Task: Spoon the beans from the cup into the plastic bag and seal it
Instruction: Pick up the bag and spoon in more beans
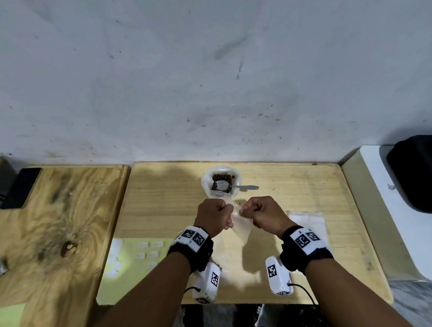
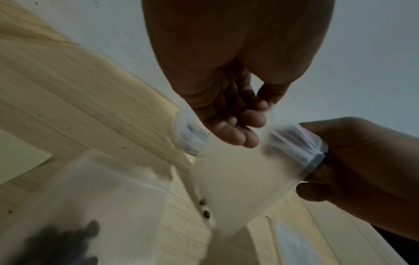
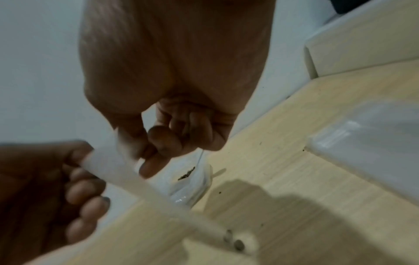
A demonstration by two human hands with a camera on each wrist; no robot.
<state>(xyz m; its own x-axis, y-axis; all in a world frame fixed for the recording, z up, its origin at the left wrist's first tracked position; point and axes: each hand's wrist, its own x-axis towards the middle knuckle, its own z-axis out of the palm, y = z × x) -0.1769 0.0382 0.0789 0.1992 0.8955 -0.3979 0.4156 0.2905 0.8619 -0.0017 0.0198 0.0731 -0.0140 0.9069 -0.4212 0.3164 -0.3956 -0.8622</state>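
We see left hand (image 1: 214,217) and right hand (image 1: 262,213) both pinching bag (image 1: 240,227) mouth between them; cup (image 1: 221,182) beyond knuckles; no legible writing.

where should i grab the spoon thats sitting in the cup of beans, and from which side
Take the spoon by its handle, coming from the right. The bowl lies down among the beans in the cup, while the handle juts out over the cup's right rim, bare and free above the table. Both hands now hold the bag.
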